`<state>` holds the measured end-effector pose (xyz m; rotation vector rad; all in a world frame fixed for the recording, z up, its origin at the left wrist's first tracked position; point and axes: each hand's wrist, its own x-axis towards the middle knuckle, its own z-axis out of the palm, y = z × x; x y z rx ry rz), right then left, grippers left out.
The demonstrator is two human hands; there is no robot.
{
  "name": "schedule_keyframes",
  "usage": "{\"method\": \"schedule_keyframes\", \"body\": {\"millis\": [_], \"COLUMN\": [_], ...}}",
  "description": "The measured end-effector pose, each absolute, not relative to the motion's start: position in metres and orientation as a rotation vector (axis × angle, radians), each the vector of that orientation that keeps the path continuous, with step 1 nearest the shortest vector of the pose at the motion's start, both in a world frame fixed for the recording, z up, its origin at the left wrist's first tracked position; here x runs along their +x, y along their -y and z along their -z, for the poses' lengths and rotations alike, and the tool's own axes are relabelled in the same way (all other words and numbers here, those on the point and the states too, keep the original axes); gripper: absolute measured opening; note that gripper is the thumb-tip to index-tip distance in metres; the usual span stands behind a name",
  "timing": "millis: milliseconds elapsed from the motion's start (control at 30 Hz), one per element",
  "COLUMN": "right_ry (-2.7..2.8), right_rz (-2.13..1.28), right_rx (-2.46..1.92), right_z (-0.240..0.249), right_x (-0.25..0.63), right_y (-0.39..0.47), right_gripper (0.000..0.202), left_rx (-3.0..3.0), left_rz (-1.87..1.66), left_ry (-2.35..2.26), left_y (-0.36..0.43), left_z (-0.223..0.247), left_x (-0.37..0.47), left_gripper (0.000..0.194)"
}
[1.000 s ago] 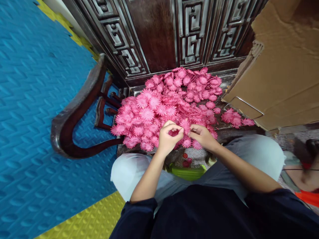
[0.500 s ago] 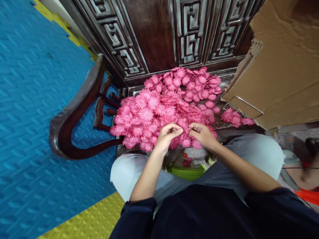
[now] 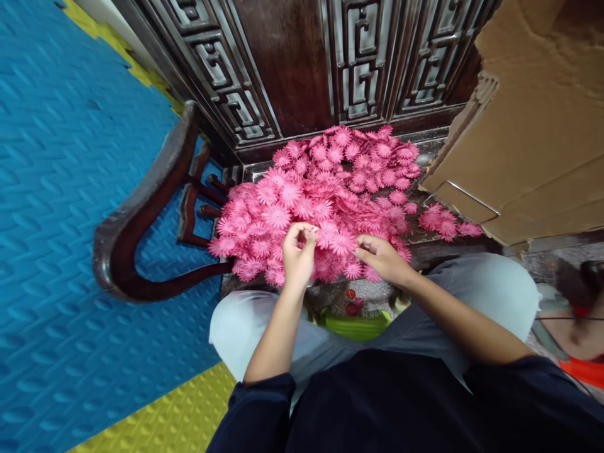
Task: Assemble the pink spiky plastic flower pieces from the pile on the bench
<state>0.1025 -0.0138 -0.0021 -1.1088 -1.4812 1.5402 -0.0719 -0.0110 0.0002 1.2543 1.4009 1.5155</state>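
Two pink artificial flower pieces with thin pointed petals are between my hands, over the front of a large heap (image 3: 264, 217) of the same pieces. My left hand (image 3: 299, 255) is closed in a pinch at the edge of the left flower piece (image 3: 326, 234). My right hand (image 3: 383, 257) pinches the rim of the right flower piece (image 3: 343, 242) between thumb and fingers. These two pieces overlap at their edges; whether they are joined I cannot tell.
A dark wooden seat with a curved armrest (image 3: 111, 251) bears the heap, against a carved back panel (image 3: 302, 69). A cardboard sheet (image 3: 542, 138) and a bent metal wire (image 3: 465, 189) stand at right, beside a small cluster of pink pieces (image 3: 441, 221). A green object (image 3: 356, 326) lies below.
My left hand has moved left and slightly up, away from my right hand. Two pink flower pieces now show spread between them. My right hand has barely shifted.
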Motion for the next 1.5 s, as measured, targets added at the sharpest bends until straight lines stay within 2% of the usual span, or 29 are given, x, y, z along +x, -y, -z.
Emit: {"method": "schedule_keyframes", "body": {"millis": [233, 467, 700, 1033, 1367, 1500], "right_ry": [1.382, 1.344, 1.28, 1.177, 1.21, 1.264], "right_rz": [-1.547, -1.554, -1.575, -1.577, -1.569, -1.529], "right_rx": [-1.145, -1.128, -1.152, -1.214, -1.189, -1.177], "right_z": [0.009, 0.008, 0.007, 0.003, 0.004, 0.005], "right_x": [0.103, 0.101, 0.101, 0.102, 0.102, 0.102], "right_y": [0.013, 0.014, 0.014, 0.012, 0.011, 0.011], "right_gripper": [0.025, 0.025, 0.02, 0.019, 0.022, 0.024], "left_rx": [1.295, 1.524, 1.664, 1.992, 1.98, 1.997], "left_rz": [-1.896, -1.495, -1.608, -1.238, -1.268, -1.289], "left_ry": [-1.744, -2.142, -2.075, -1.587, -1.554, -1.567], "left_y": [0.001, -0.01, 0.004, 0.027, 0.027, 0.028], "left_z": [-0.005, 0.004, -0.004, 0.005, 0.007, 0.007], "left_x": [-0.097, -0.11, -0.092, -0.043, -0.044, -0.045], "left_gripper": [0.012, 0.008, 0.013, 0.01, 0.017, 0.012]}}
